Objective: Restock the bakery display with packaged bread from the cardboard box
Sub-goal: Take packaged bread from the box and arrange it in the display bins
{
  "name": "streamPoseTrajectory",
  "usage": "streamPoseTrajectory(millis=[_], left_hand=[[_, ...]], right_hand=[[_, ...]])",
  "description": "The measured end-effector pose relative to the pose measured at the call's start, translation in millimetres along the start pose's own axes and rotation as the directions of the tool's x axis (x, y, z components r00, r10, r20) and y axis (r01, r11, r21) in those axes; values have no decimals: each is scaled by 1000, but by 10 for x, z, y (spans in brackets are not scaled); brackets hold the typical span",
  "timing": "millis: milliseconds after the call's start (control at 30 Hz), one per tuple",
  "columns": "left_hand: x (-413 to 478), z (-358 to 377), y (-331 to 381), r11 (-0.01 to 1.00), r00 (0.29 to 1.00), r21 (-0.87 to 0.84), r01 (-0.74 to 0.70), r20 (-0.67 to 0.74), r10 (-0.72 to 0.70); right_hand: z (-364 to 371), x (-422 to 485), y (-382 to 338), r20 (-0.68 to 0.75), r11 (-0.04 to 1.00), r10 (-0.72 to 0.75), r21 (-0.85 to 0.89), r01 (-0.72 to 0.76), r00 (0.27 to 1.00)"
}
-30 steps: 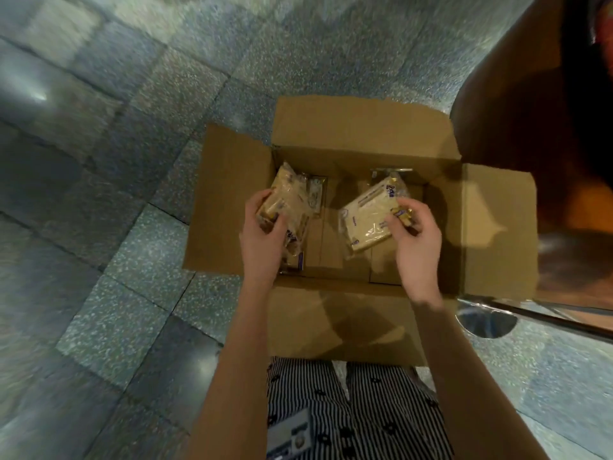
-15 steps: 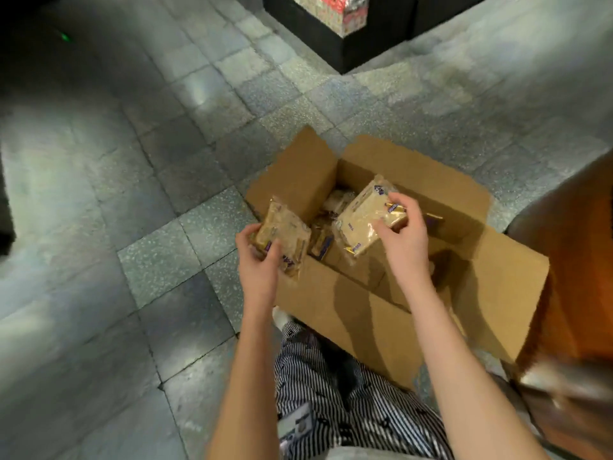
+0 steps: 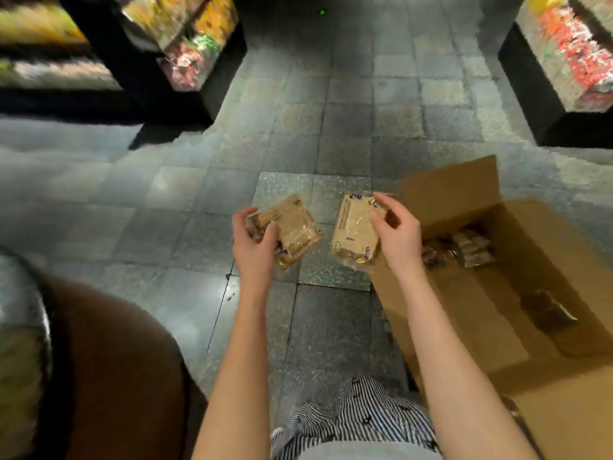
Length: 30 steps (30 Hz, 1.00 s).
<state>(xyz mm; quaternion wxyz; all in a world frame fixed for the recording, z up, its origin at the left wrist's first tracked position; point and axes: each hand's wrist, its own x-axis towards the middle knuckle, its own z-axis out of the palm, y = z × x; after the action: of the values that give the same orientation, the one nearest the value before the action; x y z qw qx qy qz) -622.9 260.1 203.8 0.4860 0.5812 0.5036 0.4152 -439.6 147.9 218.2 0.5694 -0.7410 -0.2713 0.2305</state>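
A shop floor seen from above. A dark display stand (image 3: 185, 61) full of blurred, colourful packets sits at upper left, and a second stand (image 3: 564, 61) with red and orange packets sits at upper right. A grey tiled floor (image 3: 348, 127) forms an aisle between them, where an open cardboard box (image 3: 481, 343) of packaged bread (image 3: 474, 247) sits.

You can read no text: the small printing on the bread packet (image 3: 355, 230) in your right hand (image 3: 398, 240) and on the second packet (image 3: 293, 229) in your left hand (image 3: 255, 249), mid-frame, is blurred.
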Motion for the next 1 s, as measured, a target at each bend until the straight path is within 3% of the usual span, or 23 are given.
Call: streamPoseTrajectory(millis=[100,300,400,600,867,1000], left_hand=[[-168,-788,-134,1000,989,26,-13,-146,17],[-800,-2474,-348,997,905,66,37,-424,-6],[-1212,-3280,-490,992,841,96,75,-540,-11],[-2111,-4375,-772,979,737,119,167,-675,-43],[-3207,-5312,-1140,953,476,-34,300,-861,-181],[-3716,-5701,-1203,943,301,-136,304,-925,-230]], right_hand=[[608,-303,-185,168,1000,3,-2,-3,986],[1793,-1437,-388,307,999,-11,46,-4,952],[2269,-2055,-412,477,999,-42,50,21,878],[2973,-3217,-533,680,993,-117,65,100,724],[3630,-4434,-639,874,991,-116,71,113,472],[4028,-5050,-717,933,986,-138,96,139,331]])
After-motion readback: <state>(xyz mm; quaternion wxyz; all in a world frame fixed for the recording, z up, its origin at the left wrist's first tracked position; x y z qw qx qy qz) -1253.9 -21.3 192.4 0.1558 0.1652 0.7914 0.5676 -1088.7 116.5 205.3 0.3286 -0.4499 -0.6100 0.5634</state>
